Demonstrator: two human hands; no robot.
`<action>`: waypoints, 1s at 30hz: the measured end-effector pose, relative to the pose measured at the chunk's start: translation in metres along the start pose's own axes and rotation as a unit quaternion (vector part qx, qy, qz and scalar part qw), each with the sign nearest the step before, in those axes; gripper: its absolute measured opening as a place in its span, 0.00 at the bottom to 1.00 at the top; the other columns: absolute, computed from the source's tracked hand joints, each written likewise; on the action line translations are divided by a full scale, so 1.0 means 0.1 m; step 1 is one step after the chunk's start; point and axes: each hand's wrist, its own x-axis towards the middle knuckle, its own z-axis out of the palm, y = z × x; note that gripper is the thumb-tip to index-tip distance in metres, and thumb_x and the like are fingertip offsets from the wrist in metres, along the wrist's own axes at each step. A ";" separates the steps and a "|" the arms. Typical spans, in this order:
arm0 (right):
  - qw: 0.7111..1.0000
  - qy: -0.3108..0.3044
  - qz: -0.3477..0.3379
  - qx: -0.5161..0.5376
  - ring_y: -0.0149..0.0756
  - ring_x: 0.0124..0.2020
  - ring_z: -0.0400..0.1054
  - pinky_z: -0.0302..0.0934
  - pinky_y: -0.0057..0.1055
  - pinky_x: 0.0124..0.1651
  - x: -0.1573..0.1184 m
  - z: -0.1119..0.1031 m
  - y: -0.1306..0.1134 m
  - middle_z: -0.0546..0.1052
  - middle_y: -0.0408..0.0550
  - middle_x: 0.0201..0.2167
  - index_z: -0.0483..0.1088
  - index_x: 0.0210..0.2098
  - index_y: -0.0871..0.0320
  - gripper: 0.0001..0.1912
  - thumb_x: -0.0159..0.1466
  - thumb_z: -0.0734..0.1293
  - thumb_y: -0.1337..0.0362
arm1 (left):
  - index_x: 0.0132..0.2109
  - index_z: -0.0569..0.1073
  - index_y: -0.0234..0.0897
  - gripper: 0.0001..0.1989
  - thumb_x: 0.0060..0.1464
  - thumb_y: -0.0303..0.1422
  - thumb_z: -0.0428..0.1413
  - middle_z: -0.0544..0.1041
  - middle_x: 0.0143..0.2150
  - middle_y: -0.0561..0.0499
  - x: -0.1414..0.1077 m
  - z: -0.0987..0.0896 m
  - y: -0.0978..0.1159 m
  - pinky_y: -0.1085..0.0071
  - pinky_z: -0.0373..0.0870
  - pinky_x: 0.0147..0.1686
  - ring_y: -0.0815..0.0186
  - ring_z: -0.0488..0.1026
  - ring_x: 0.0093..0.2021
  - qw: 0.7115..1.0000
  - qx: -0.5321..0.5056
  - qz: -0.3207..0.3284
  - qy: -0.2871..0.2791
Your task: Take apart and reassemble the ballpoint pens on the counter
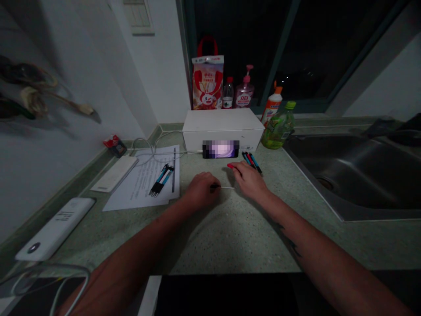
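Observation:
My left hand (201,189) is closed on a dark pen piece (215,186), from which a thin white refill (227,188) sticks out to the right. The refill's far end lies close to my right hand (249,181); whether they touch I cannot tell. Between the fingers of that right hand is a red pen barrel (230,166), mostly hidden by the hand. Just beyond it lie several pens (252,162) in black, red and blue. More pens (162,180), blue and black, rest on a printed sheet (138,193) to the left.
A lit phone (220,150) leans on a white box (223,120), a cable running left from it. White power banks (57,230) lie at left. Bottles, including a green one (279,127), stand behind. The sink (362,175) is at right; the counter edge is nearest me.

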 end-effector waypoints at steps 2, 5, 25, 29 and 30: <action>0.999 -0.027 -0.031 0.001 0.43 0.49 0.73 0.65 0.37 0.52 -0.01 -0.01 -0.03 0.80 0.53 0.46 0.78 0.54 0.55 0.16 0.76 0.60 0.63 | 0.38 0.80 0.40 0.05 0.56 0.28 0.60 0.80 0.38 0.46 -0.01 0.02 0.02 0.56 0.70 0.49 0.54 0.75 0.43 1.000 0.000 -0.003 -0.016; 0.995 -0.050 -0.089 -0.023 0.44 0.47 0.72 0.63 0.38 0.51 -0.01 -0.02 -0.08 0.80 0.52 0.43 0.80 0.51 0.53 0.13 0.75 0.63 0.62 | 0.44 0.80 0.41 0.08 0.56 0.32 0.62 0.80 0.40 0.46 -0.01 0.05 0.02 0.56 0.71 0.49 0.55 0.75 0.43 0.998 -0.039 -0.048 0.027; 0.998 -0.017 -0.052 -0.039 0.44 0.44 0.72 0.65 0.38 0.47 -0.01 -0.01 -0.08 0.78 0.52 0.42 0.81 0.51 0.52 0.13 0.74 0.65 0.60 | 0.41 0.82 0.40 0.06 0.63 0.31 0.58 0.84 0.41 0.47 0.06 0.10 -0.11 0.62 0.72 0.46 0.58 0.79 0.43 0.981 -0.103 -0.154 0.058; 0.998 -0.046 -0.019 -0.028 0.44 0.46 0.73 0.65 0.37 0.50 0.03 0.12 0.01 0.80 0.51 0.41 0.82 0.49 0.53 0.11 0.73 0.67 0.61 | 0.42 0.82 0.39 0.05 0.62 0.29 0.61 0.83 0.42 0.46 0.07 0.12 -0.11 0.61 0.71 0.49 0.56 0.77 0.46 0.995 -0.030 -0.095 0.027; 0.998 -0.058 -0.019 -0.033 0.44 0.47 0.73 0.65 0.37 0.51 0.05 0.16 0.01 0.80 0.52 0.41 0.82 0.48 0.54 0.11 0.73 0.67 0.62 | 0.42 0.82 0.38 0.05 0.61 0.28 0.61 0.82 0.42 0.45 0.08 0.13 -0.11 0.61 0.71 0.49 0.56 0.77 0.46 0.996 -0.021 -0.088 0.016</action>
